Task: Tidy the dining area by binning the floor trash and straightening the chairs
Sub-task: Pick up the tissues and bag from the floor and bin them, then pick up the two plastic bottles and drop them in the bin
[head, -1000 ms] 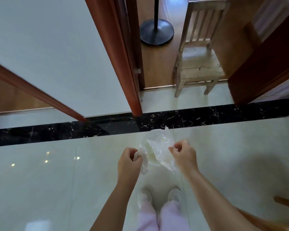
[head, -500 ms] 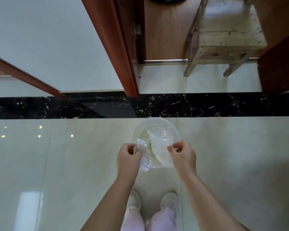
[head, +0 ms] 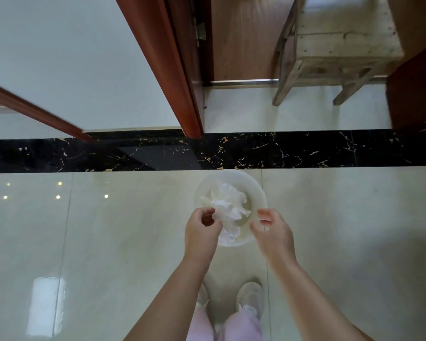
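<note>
While left hand (head: 202, 233) pinches crumpled plastic (head: 228, 207) over bin (head: 231, 174), right hand (head: 277, 233) fingers (head: 263, 214) loose, just beside plastic.

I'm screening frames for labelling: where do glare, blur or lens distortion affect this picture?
Head view: lamp glints and a bright reflected patch glare on the glossy floor; wide-angle bending slants the door frame; the right hand is slightly motion-blurred; crumpled plastic and pale bin barely contrast with the floor.

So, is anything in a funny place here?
Yes, the small wooden chair. It stands right in the doorway, its front legs on the pale tiles and the rest on the wooden floor behind, so it partly blocks the way through. The crumpled plastic is over the white bin, not on the floor.
</note>
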Demonstrator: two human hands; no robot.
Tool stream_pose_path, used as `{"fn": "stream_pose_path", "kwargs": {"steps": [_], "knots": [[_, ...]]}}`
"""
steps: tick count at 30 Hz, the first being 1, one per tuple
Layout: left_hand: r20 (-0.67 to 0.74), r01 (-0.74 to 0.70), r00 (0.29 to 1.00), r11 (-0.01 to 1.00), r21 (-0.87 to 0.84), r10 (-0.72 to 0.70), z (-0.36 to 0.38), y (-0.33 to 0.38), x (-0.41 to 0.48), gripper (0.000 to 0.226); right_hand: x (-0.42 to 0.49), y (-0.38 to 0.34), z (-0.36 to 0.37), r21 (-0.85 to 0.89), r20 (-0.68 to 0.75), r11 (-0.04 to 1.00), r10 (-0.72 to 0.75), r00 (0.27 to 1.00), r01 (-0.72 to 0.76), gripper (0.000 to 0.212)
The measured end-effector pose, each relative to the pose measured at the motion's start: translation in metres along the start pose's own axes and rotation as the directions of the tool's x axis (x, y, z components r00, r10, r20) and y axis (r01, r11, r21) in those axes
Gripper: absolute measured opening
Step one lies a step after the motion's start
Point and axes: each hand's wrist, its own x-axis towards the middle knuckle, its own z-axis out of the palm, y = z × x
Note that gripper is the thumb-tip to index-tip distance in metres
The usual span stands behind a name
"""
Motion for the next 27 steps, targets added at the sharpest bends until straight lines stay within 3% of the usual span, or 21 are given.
{"fn": "stream_pose_path", "kwargs": {"steps": [7, 14, 17, 20, 24, 27], "knots": [[0.030, 0.117, 0.992, 0.990, 0.074, -0.120, 0.004, 0.009, -0.006, 0.045, -0.005, -0.004, -0.018, -0.058, -0.024, 0.998, -0.041, 0.999, 0.040, 0.027], [0.067, -0.108, 0.993, 0.945, 0.308, 0.092, -0.006, 0.036, -0.038, 0.043, -0.023, -0.026, -0.046, -0.186, -0.074, 0.975, -0.136, 0.988, 0.120, 0.037], [0.122, -0.318, 0.947, 0.825, 0.467, 0.297, -0.010, 0.054, -0.055, 0.041, -0.042, -0.036, -0.061, -0.304, -0.121, 0.939, -0.209, 0.970, 0.164, 0.038], [0.237, -0.525, 0.839, 0.614, 0.589, 0.490, -0.013, 0.076, -0.079, 0.040, -0.069, -0.048, -0.073, -0.392, -0.165, 0.898, -0.281, 0.945, 0.198, 0.037], [0.374, -0.683, 0.691, 0.389, 0.618, 0.619, -0.012, 0.106, -0.119, 0.049, -0.112, -0.067, -0.091, -0.475, -0.223, 0.852, -0.360, 0.906, 0.222, 0.054], [0.449, -0.757, 0.582, 0.251, 0.603, 0.678, -0.013, 0.128, -0.150, 0.046, -0.145, -0.078, -0.109, -0.514, -0.303, 0.832, -0.402, 0.864, 0.208, 0.048]]}}
